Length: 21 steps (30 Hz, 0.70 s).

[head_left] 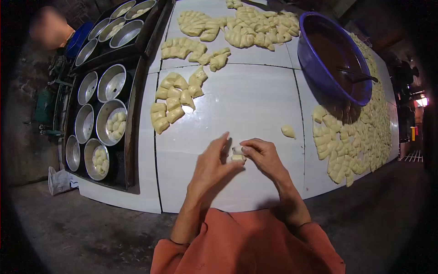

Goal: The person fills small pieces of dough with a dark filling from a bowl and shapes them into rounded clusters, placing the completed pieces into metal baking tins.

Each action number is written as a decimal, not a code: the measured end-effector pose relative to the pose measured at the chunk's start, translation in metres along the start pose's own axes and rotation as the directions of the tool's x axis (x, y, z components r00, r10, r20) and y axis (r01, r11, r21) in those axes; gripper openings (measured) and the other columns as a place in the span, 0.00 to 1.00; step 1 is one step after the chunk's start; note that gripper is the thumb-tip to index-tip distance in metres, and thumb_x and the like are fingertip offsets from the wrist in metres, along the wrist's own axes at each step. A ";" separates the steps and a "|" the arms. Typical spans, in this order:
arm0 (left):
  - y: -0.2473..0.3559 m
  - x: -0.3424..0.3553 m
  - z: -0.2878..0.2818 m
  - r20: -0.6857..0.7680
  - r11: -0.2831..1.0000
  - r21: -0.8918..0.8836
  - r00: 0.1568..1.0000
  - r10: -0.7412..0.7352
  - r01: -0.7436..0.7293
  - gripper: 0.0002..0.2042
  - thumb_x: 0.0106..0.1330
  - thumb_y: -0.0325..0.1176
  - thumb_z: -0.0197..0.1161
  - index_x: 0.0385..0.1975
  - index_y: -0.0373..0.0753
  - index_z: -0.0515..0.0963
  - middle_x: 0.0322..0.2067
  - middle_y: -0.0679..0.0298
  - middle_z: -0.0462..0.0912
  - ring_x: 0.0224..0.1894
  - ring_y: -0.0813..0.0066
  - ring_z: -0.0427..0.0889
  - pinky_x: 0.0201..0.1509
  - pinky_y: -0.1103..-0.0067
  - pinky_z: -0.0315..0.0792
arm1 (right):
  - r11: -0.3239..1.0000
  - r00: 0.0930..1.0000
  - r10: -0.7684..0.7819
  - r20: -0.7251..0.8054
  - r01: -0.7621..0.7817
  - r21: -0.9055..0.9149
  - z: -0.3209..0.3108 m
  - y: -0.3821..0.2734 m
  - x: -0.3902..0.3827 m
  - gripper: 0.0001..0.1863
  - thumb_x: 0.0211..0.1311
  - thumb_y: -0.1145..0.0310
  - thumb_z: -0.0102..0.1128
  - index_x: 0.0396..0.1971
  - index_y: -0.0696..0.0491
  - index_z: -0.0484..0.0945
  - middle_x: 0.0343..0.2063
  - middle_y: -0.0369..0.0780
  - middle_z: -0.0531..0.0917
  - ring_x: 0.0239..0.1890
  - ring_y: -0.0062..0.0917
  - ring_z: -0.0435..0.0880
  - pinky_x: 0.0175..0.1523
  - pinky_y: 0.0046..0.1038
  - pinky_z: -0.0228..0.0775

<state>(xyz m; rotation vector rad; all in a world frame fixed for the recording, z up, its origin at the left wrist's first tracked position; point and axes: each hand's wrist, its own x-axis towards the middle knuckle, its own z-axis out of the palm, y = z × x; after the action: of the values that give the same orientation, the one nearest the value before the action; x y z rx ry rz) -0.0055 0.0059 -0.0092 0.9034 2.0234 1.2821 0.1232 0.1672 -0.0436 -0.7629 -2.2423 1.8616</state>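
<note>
Dough piece (pixel 237 153) — small, pale, soft — is being pinched between your left hand (pixel 213 165) and right hand (pixel 264 157) fingertips; you are pressing evenly, keeping it above the white tabletop (pixel 242 105).

A white tiled table (pixel 255 100) carries the lot — dark seams run between its tiles. On it lie dough pieces in heaps: one at the left (pixel 175 98), one along the far edge (pixel 242 27), a broad spread at the right (pixel 356 141), and a single piece (pixel 288 132) alone. A blue basin (pixel 310 55) stands at the far right.
</note>
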 end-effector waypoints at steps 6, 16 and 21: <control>0.024 -0.016 -0.001 0.020 0.998 0.023 0.998 -0.052 0.052 0.24 0.62 0.33 0.65 0.58 0.33 0.73 0.47 0.46 0.80 0.47 0.49 0.81 0.49 0.66 0.75 | 0.999 0.998 0.040 0.038 -0.041 0.020 0.022 -0.017 -0.003 0.12 0.70 0.70 0.58 0.44 0.64 0.82 0.33 0.36 0.84 0.33 0.17 0.78 0.39 0.21 0.74; 0.000 -0.021 -0.050 -0.089 0.975 0.214 0.995 -0.034 0.052 0.29 0.59 0.39 0.71 0.59 0.36 0.71 0.49 0.53 0.80 0.42 0.55 0.83 0.46 0.66 0.77 | 0.953 0.998 0.013 0.067 0.008 -0.302 0.039 -0.089 0.088 0.17 0.66 0.60 0.55 0.39 0.59 0.83 0.35 0.51 0.84 0.37 0.44 0.83 0.45 0.37 0.74; -0.014 0.058 -0.062 -0.327 0.956 0.292 0.937 0.126 -0.026 0.21 0.64 0.37 0.67 0.55 0.35 0.76 0.42 0.52 0.83 0.41 0.55 0.83 0.44 0.66 0.77 | 0.801 0.945 -0.311 -0.097 0.206 -0.561 0.053 -0.072 0.211 0.21 0.64 0.61 0.55 0.53 0.57 0.78 0.43 0.52 0.82 0.47 0.48 0.81 0.54 0.43 0.72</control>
<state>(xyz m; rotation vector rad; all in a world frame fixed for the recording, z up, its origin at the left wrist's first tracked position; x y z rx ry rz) -0.0915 0.0139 -0.0052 0.9460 2.5183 1.2819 -0.1018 0.2077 -0.0331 -0.6125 -2.6116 0.9793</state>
